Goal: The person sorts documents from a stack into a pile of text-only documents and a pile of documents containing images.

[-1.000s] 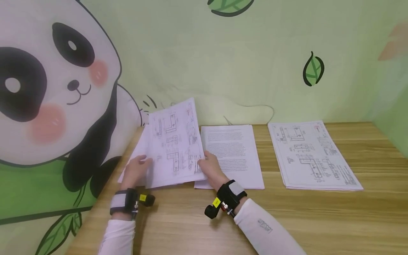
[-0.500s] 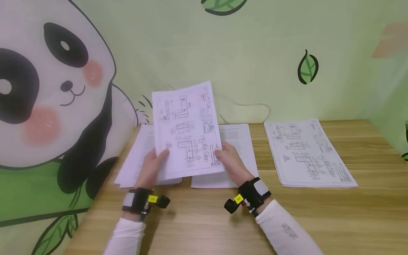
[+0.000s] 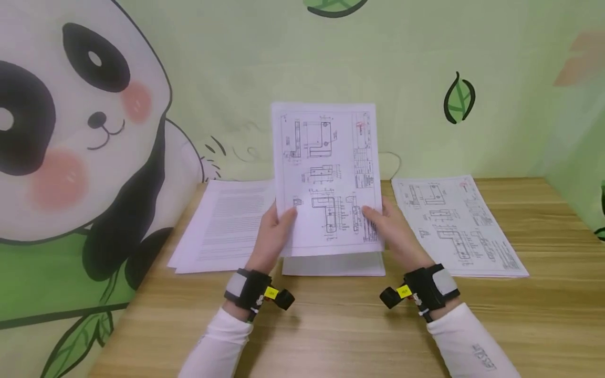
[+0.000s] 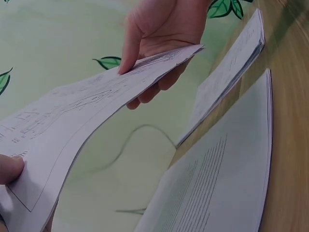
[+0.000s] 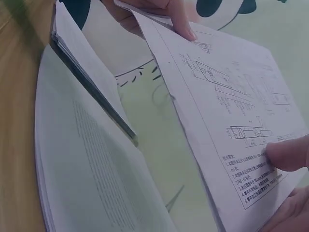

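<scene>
A sheaf of paper printed with a technical drawing (image 3: 326, 173) is held up off the table. My left hand (image 3: 270, 239) grips its lower left edge, thumb on the printed face. On the lower right edge my right hand (image 3: 399, 231) pinches it the same way. In the left wrist view the right hand's fingers (image 4: 164, 83) show beneath the paper, which bends slightly. Below the sheaf lies a middle paper stack (image 3: 335, 265), mostly covered in the head view; the right wrist view shows lines of text on this middle stack (image 5: 96, 159).
Left on the wooden table (image 3: 331, 325) lies a text-printed paper stack (image 3: 231, 226), its sheets unevenly fanned. To the right is another stack with a similar drawing (image 3: 456, 226). A panda-printed backdrop (image 3: 212, 105) stands behind, with a thin cord (image 3: 394, 157) in front.
Both hands have lifted the drawing sheaf from above the left stack and carried it right, over the middle stack. It has turned more upright, and the left stack's text is now uncovered.
</scene>
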`<state>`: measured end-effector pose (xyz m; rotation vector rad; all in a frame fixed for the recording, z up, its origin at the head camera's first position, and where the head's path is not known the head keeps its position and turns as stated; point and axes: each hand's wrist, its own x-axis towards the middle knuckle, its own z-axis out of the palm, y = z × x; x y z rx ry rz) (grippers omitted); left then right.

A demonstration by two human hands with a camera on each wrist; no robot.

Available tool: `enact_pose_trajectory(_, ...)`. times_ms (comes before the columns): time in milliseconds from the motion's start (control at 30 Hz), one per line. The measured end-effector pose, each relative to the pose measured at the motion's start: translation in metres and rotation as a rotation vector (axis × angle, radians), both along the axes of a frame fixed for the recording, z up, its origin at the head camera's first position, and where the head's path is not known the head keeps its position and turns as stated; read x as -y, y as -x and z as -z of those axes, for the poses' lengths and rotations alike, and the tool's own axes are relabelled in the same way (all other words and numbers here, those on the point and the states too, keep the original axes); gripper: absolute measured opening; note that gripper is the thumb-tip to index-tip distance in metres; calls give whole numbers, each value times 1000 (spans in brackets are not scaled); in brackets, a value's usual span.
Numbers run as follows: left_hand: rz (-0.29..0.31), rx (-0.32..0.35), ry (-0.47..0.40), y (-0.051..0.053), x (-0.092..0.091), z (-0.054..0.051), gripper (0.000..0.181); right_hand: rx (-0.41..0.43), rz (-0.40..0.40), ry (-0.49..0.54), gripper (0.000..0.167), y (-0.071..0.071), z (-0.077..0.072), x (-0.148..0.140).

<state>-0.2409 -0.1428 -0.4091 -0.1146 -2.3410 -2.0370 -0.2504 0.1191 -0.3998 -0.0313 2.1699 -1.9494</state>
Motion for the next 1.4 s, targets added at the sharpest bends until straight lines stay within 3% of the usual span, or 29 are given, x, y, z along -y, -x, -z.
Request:
enact_pose_trajectory(200,27,29,-28,1,-34,-5,39,-98,-2,-74,50,-11,-11,-37)
enact_pose_trajectory(400,86,61,-35,1,-58,0,36,-140,81,-172,51,-19,-15,-65)
enact_pose_trajectory(567,118,106,-24,3,-73,4,41,-153,166,-236,53,-18,-17,-91)
enact_pose_trajectory(733,190,147,-13,3,-90,11,48,-119,224,-274,56,-16,-14,-123)
enact_pose_trajectory(933,290,151,-48,5,-118,26,48,-86,295,-343,58,-18,-10,-151)
enact_pose_trajectory(1100,314,141,-51,6,-137,36,50,-51,312,-365,60,-21,-9,-163)
enact_pose_trajectory(1400,318,143,-65,4,-164,42,50,-15,345,-404,64,-22,-2,-183)
